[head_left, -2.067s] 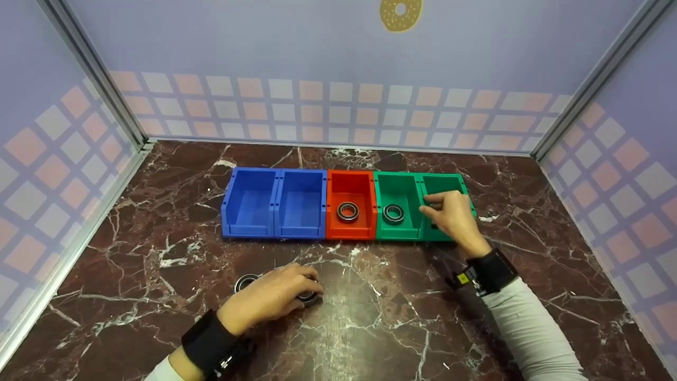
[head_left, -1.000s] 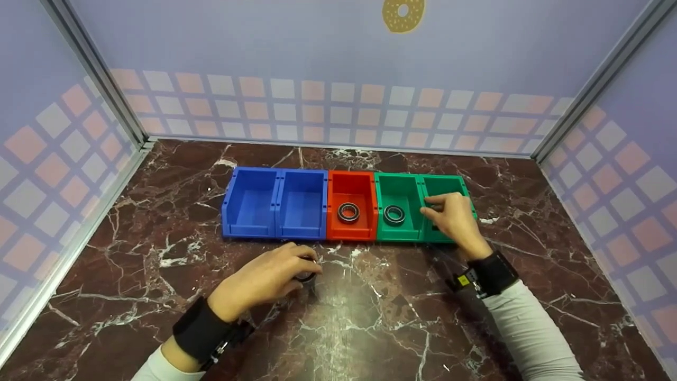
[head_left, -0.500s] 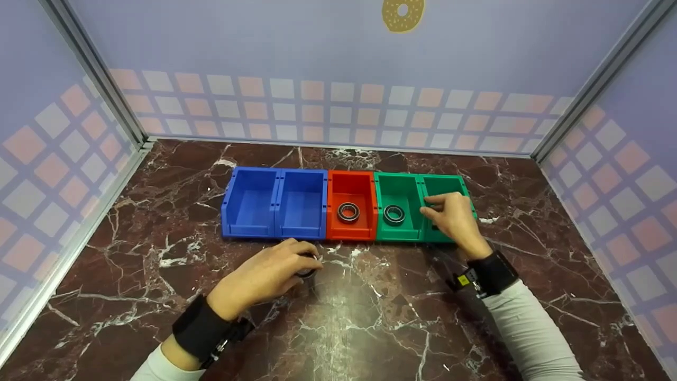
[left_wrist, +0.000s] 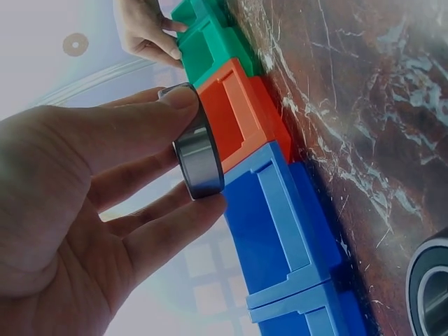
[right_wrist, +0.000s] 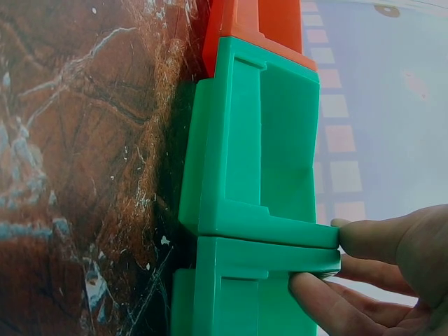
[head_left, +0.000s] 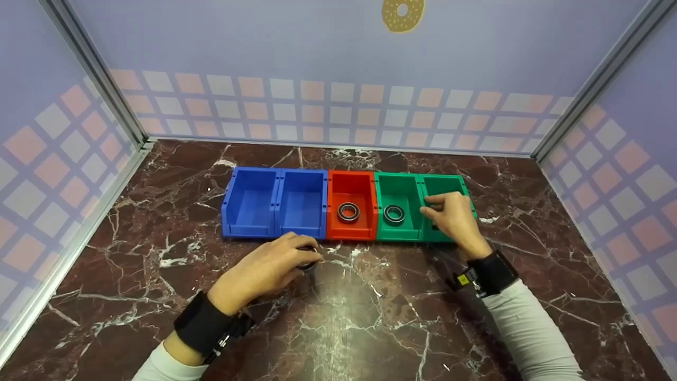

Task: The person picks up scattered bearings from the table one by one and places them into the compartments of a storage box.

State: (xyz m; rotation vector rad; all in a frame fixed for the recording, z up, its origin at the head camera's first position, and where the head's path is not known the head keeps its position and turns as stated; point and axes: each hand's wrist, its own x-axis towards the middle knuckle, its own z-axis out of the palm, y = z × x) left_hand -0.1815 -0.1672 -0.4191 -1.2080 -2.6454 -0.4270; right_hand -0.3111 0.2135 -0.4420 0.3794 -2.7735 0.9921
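My left hand [head_left: 267,267] holds a ball bearing [left_wrist: 199,157] by its rim, thumb on one side and fingers on the other, just in front of the right-hand blue bin [head_left: 301,203]. My right hand [head_left: 454,214] pinches the adjoining side walls of the two green bins, the left green bin [right_wrist: 241,133] and the end green bin [right_wrist: 238,301]. A second bearing [head_left: 394,215] lies in the left green bin, and another bearing [head_left: 348,212] in the red bin [head_left: 351,184]. In the left wrist view one more bearing [left_wrist: 430,283] lies on the table; my left hand hides it from above.
The bins stand side by side in one row, with the left-hand blue bin [head_left: 248,206] at the far end. Beneath them is a dark marbled table [head_left: 381,317]. Tiled-pattern panels [head_left: 254,53] enclose the back and both sides.
My left hand has picked the bearing up off the table and moved it forward, toward the blue bins. My right hand has stayed at the green bins.
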